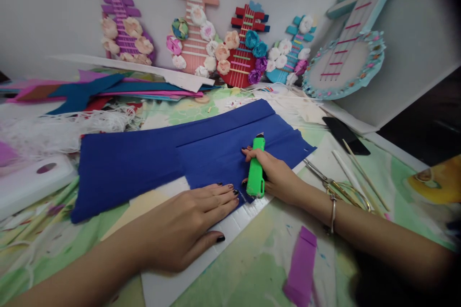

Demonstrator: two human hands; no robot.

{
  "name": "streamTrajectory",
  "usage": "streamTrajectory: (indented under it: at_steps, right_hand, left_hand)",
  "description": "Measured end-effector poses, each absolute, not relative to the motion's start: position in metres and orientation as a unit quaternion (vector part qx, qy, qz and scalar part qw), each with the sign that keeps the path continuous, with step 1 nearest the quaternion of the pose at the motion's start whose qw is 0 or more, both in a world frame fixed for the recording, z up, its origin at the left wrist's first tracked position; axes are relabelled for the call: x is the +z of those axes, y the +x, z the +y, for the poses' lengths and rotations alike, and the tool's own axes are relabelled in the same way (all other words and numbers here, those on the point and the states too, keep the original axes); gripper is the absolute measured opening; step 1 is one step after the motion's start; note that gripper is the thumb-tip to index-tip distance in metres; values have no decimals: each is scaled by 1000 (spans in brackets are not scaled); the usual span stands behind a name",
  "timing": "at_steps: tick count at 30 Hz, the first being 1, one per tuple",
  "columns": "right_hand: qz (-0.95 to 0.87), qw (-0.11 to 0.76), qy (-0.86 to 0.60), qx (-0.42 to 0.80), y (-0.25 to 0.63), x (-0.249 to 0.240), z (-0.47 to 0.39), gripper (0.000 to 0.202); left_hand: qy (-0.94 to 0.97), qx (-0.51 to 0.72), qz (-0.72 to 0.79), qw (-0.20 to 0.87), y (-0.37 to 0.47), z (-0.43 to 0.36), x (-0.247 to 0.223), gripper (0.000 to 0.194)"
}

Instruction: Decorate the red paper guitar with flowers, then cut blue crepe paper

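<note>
A bright green box cutter (256,170) is gripped in my right hand (275,172), its fingers wrapped round the body. It is over the lower right part of a folded blue sheet (144,163), which looks like crepe paper or cloth. My left hand (194,220) lies flat with fingers stretched out, its fingertips on the sheet's near edge. Under that palm is a white board (173,283), partly covered by the blue sheet. Whether the blade is out is unclear.
Scissors (324,177), thin sticks (365,175) and a black phone (345,135) lie to the right. A purple strip (302,264) is in front. White shredded strands (79,127) and a white device (36,184) are at left. Several decorated guitar shapes (241,57) lean on the wall.
</note>
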State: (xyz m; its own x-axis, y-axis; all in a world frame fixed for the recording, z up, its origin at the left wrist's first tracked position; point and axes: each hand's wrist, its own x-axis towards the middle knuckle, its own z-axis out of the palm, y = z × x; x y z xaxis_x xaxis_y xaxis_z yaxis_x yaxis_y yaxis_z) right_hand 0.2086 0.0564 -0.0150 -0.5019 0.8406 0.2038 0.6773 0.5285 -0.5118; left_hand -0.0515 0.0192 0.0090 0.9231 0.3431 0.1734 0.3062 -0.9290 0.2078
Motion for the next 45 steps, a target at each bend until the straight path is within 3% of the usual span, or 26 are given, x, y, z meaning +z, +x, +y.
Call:
streamTrajectory:
  at_steps: [9, 15, 22, 34, 45]
  right_hand:
    - [-852, 230, -433, 183, 209, -15, 54, 38]
    - [-819, 282, -467, 178, 204, -5, 55, 36]
    - [-830, 226, -487, 154, 201, -16, 63, 45]
    - [-830, 220, -488, 159, 203, -17, 67, 46]
    - [-831, 221, -483, 164, 204, -17, 68, 46]
  left_hand:
    - [977, 125, 163, 60, -56, 19, 5, 57]
    - [964, 144, 223, 32, -54, 22, -4, 63]
    - [957, 124, 249, 83, -56, 22, -9, 63]
    - [961, 111, 237, 93, -59, 29, -1, 57]
    - [967, 102, 216, 87, -66, 37, -4, 63]
